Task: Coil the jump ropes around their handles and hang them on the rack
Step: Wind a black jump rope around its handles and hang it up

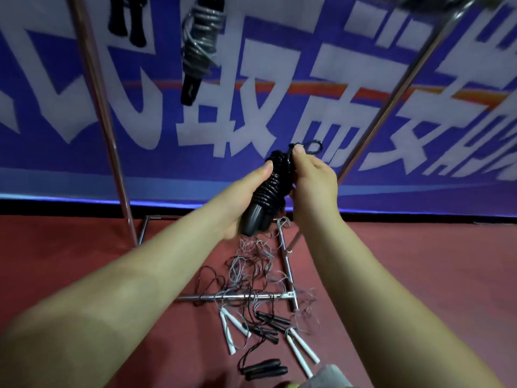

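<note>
Below both hands, loose ropes (251, 281) tangle over rack base (240, 296).

Both forearms are bare to the frame's edge, with no sleeves, watch, or bands; left hand (237, 203) and right hand (314, 180) wear no gloves or rings, nails short

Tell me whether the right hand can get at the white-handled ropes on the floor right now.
Probably not yet: the right hand pinches the loop of the coiled black rope, which the left hand also grips, and the white-handled ropes lie far below on the floor.
</note>
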Available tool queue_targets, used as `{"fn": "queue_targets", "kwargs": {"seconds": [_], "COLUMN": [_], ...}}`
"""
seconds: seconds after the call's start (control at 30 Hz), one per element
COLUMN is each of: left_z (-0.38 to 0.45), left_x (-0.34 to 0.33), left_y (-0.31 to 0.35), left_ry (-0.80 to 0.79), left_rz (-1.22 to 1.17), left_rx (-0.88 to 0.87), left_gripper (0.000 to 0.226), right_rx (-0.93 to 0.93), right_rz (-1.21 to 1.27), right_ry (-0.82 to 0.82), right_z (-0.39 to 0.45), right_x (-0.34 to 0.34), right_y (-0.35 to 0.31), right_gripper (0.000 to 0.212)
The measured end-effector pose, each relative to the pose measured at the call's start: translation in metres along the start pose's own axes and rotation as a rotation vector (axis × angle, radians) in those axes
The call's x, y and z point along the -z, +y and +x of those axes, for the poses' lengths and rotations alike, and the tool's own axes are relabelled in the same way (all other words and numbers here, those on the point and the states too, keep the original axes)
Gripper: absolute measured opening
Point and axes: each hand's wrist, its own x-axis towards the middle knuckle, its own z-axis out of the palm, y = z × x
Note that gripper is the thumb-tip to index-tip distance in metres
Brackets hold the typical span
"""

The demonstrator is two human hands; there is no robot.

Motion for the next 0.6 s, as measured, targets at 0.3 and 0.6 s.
{"fn": "queue_targets", "kwargs": {"seconds": [0.3, 0.6], "left_z": [0.009, -0.017], "left_x": [-0.02, -0.005], "left_y": [0.075, 0.135], "left_ry": [-0.027, 0.124], "left_rz": [-0.066, 0.013], "left_rx": [-0.19, -0.317], "left_gripper": [0.043, 0.035], "right_rx": [0.233, 0.366], "right_rz": [-0.038, -0.098], "right_ry": [-0.118, -0.195], "right_z": [0.039, 0.039], "right_x": [-0.027, -0.065], "right_y": [-0.085, -0.139], "right_gripper": [0.029, 0.037]}}
